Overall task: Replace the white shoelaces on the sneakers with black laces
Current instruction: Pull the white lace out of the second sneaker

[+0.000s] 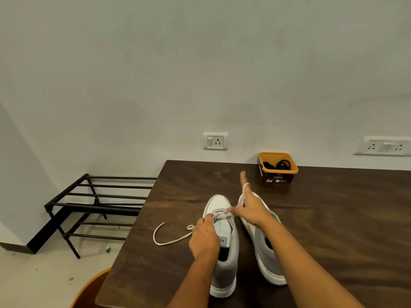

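Two grey and white sneakers stand side by side on the dark wooden table, toes pointing away from me. My left hand grips the left sneaker at its tongue and lower eyelets. A loose end of the white lace trails off to the left across the table. My right hand is over the toe of the right sneaker, with the white lace wound round its raised index finger and the thumb tip at the left shoe's eyelets. Black laces lie in an orange box.
The orange box stands at the table's far edge by the wall. A black metal shoe rack sits on the floor to the left of the table. An orange stool edge shows at the bottom left. Wall sockets are above the table.
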The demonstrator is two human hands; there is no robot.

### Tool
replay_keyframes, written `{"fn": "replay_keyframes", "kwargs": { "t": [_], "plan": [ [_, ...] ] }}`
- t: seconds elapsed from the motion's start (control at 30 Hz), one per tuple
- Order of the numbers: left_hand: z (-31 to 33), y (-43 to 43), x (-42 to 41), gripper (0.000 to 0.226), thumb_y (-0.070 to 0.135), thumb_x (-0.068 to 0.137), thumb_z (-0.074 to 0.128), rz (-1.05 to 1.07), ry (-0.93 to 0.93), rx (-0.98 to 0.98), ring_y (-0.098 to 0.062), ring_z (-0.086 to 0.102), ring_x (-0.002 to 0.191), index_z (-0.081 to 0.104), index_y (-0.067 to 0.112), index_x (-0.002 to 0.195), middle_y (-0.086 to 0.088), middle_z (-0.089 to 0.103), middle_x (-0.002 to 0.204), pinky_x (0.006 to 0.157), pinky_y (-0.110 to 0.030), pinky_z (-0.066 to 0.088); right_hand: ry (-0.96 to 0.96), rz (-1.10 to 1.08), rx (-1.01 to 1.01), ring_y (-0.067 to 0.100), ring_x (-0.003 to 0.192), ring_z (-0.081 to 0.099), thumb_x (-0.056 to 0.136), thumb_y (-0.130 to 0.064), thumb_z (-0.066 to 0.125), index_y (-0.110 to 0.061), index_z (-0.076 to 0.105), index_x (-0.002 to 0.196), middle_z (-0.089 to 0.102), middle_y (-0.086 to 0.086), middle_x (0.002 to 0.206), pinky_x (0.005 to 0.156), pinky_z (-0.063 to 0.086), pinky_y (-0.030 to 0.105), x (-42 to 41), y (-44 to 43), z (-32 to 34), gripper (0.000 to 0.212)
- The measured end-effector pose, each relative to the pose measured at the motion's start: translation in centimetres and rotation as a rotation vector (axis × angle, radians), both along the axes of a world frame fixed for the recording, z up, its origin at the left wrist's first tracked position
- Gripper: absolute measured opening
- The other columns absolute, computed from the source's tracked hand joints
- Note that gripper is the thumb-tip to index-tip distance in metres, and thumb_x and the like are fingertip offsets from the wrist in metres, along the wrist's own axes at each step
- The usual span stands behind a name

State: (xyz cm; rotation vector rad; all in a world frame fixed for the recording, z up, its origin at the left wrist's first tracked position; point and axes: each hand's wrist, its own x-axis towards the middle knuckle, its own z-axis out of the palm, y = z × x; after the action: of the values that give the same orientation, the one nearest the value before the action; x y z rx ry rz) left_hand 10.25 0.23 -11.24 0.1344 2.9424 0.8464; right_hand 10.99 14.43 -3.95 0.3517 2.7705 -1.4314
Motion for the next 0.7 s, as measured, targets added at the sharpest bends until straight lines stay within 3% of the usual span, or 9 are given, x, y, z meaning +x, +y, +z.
{"fn": "replay_keyframes", "kwargs": {
  "t": [0.07,0.1,0.13,0.27,0.37,0.43,0.57,0.7],
  "plan": [
    [0.0,0.0,0.0,0.035,0.019,0.099,0.034,-0.004,0.001,-0.005,-0.024,0.052,0.116,0.041,0.03,0.132,-0.001,0.048,0.129,0.088,-0.038,0.048,-0.225,0.102,0.457,0.021,0.117,0.057,0.085,-0.038,0.069,-0.028,0.036,0.145,0.054,0.008,0.137,0.092,0.046,0.031,0.0,0.2,0.2,0.069],
    [0.0,0.0,0.1,0.035,0.019,0.099,0.034,-0.005,0.001,-0.007,-0.024,0.052,0.116,0.041,0.03,0.132,-0.001,0.048,0.129,0.088,-0.038,0.047,-0.289,0.114,0.575,0.02,0.111,0.058,0.086,-0.045,0.065,-0.023,0.054,0.129,0.061,0.005,0.127,0.084,0.045,0.029,0.0,0.1,0.4,0.05],
    [0.1,0.0,0.1,0.034,0.02,0.099,0.034,-0.005,0.003,-0.008,-0.024,0.052,0.116,0.041,0.03,0.131,-0.001,0.048,0.129,0.088,-0.038,0.047,-0.319,0.121,0.644,0.019,0.105,0.059,0.088,-0.047,0.061,-0.019,0.061,0.115,0.065,0.004,0.118,0.078,0.043,0.028,0.0,0.0,0.7,0.039],
    [0.1,-0.1,0.1,0.035,0.018,0.099,0.035,-0.007,0.007,-0.014,-0.024,0.051,0.116,0.041,0.029,0.132,-0.001,0.049,0.13,0.088,-0.038,0.048,-0.216,0.135,0.724,0.021,0.094,0.059,0.096,-0.038,0.05,-0.02,0.062,0.094,0.062,0.002,0.096,0.073,0.041,0.03,-0.7,0.3,0.4,0.022],
    [0.1,-0.1,0.1,0.036,0.018,0.099,0.034,-0.005,0.012,-0.011,-0.024,0.051,0.116,0.04,0.03,0.132,-0.001,0.048,0.13,0.087,-0.037,0.048,-0.075,0.06,0.43,0.017,0.072,0.052,0.096,-0.029,0.053,-0.016,0.049,0.066,0.05,0.001,0.075,0.071,0.045,0.033,-0.8,0.8,-1.5,0.032],
    [0.0,-0.1,0.1,0.036,0.017,0.099,0.032,-0.015,0.012,-0.009,-0.024,0.051,0.115,0.04,0.031,0.131,-0.001,0.049,0.129,0.087,-0.038,0.047,0.005,-0.059,0.358,0.018,0.074,0.051,0.096,-0.026,0.053,-0.016,0.049,0.064,0.051,0.004,0.082,0.072,0.045,0.033,-0.3,0.6,-3.0,0.033],
    [-0.1,0.1,0.0,0.038,0.017,0.099,0.03,-0.024,0.012,-0.008,-0.025,0.052,0.114,0.039,0.032,0.133,-0.002,0.049,0.129,0.087,-0.039,0.048,0.155,-0.208,0.398,0.015,0.079,0.047,0.098,-0.022,0.05,-0.014,0.052,0.075,0.047,0.001,0.089,0.069,0.035,0.025,0.1,0.3,-2.8,0.024],
    [-0.3,-0.1,0.0,0.042,0.017,0.099,0.031,-0.035,0.032,0.025,-0.023,0.047,0.12,0.036,0.032,0.137,0.0,0.046,0.134,0.091,-0.036,0.046,0.03,-0.104,0.397,0.019,0.08,0.049,0.1,-0.022,0.046,-0.017,0.042,0.065,0.042,-0.005,0.072,0.069,0.037,0.029,0.0,1.0,-0.9,0.036]
  ]
}}
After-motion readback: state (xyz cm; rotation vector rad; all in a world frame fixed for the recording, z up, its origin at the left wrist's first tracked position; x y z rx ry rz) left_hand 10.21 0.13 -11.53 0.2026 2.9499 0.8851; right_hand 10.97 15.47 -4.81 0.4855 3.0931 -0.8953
